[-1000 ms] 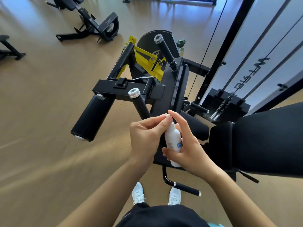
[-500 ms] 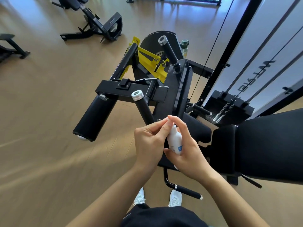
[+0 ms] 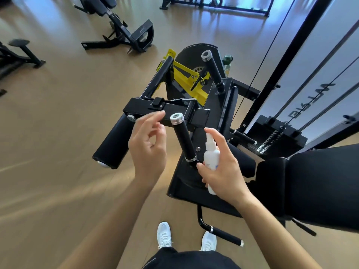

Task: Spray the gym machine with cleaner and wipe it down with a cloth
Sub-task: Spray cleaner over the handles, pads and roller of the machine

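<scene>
Beside the black handle (image 3: 183, 140) of the gym machine (image 3: 202, 116), the right grip (image 3: 225, 169) clasps a white spray bottle (image 3: 210, 155), while the left grip (image 3: 147, 150) hovers released.

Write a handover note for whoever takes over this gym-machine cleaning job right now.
Left hand: open, holding nothing I can see, beside the black foam-grip handle with a silver end cap.
Right hand: grips the small white plastic spray bottle, forefinger over its nozzle, next to that handle.
Done: no spray or wiping visible on the black gym machine.
Left: spray, then wipe; no cloth is in view.
</scene>
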Motion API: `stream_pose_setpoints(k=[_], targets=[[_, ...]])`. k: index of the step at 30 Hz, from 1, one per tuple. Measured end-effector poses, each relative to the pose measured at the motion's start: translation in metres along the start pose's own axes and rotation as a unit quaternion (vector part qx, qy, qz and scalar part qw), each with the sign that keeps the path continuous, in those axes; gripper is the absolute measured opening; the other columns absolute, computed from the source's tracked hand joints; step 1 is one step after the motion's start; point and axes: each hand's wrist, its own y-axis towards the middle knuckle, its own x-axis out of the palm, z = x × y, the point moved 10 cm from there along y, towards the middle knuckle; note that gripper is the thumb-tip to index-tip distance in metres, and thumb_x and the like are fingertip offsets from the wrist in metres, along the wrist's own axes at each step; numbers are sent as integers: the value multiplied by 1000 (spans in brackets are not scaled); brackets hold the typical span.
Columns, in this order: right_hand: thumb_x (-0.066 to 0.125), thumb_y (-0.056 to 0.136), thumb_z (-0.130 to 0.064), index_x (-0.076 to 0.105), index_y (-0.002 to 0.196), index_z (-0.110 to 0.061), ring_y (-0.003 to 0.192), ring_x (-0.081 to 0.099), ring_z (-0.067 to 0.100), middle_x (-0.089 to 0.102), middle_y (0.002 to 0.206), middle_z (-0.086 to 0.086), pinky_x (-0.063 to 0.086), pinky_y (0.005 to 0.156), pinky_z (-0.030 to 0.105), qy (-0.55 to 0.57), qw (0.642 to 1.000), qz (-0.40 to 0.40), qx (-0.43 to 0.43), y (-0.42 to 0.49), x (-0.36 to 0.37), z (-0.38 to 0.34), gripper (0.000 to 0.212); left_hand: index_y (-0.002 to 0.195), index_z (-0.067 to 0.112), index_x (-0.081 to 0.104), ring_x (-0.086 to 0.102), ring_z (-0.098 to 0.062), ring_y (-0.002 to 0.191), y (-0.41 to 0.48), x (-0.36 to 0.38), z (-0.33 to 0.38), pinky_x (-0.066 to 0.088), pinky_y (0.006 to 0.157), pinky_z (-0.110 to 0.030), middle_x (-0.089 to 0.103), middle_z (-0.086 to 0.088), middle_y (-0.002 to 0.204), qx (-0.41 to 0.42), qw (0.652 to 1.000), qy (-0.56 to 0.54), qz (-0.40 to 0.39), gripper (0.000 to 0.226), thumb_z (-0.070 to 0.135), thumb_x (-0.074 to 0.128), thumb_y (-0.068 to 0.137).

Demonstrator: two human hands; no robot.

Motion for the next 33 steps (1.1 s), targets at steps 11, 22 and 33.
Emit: stream_pose_setpoints(k=[11, 22, 33], targets=[[69, 89, -4, 33, 149, -46, 80, 58, 7, 60, 104, -7, 52, 72, 22, -89, 994, 56, -31, 9, 1, -10, 81, 135, 19, 65, 56, -5, 128, 10, 31, -25, 48, 106, -23, 64, 14, 133, 8, 990, -3, -141, 44, 0, 46, 100], [69, 88, -2, 38, 149, -43, 82, 56, -6, 58, 109, -17, 48, 73, 8, -98, 990, 89, -49, 1, -2, -17, 79, 140, 18, 62, 55, -16, 133, 6, 35, -32, 51, 107, -33, 63, 3, 141, -6, 985, -31, -171, 51, -4, 43, 98], [67, 85, 2, 41, 142, -41, 84, 57, 2, 53, 94, -23, 49, 74, 22, -146, 980, 129, -43, 1, -9, -19, 76, 142, 21, 60, 54, -8, 133, 4, 36, -34, 48, 110, -33, 61, 10, 140, -17, 983, -32, -179, 60, -14, 44, 96]])
